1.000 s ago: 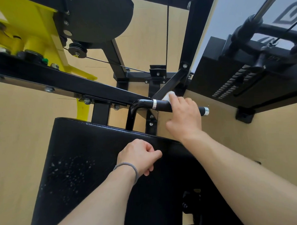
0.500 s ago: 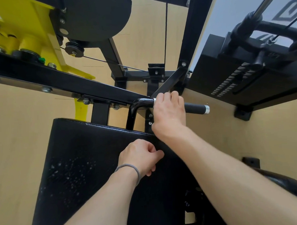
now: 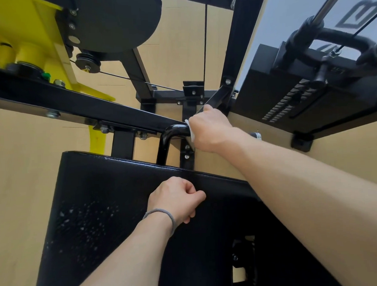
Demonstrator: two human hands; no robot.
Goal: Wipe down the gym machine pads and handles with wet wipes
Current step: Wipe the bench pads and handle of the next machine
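Observation:
A black handle [image 3: 174, 131] bends up from behind the black pad [image 3: 112, 188] and runs right to a silver end cap [image 3: 256, 136]. My right hand [image 3: 212, 130] is wrapped round the handle's grip with a white wet wipe [image 3: 190, 130] between palm and bar; only the wipe's left edge shows. My left hand [image 3: 176, 199] hovers or rests at the pad's upper part, fingers curled into a loose fist with nothing visible in it; a grey band circles its wrist.
A black frame beam [image 3: 75, 104] crosses above the pad, with yellow machine parts [image 3: 30, 41] and a pulley [image 3: 87, 63] at upper left. A weight stack [image 3: 288, 100] with a black handle stands at right. Thin cables run over the tan wooden floor [image 3: 13, 170].
My right hand slid left along the handle and back toward the middle, turning round the grip so the wipe's edge shows at its left. The left hand stayed put.

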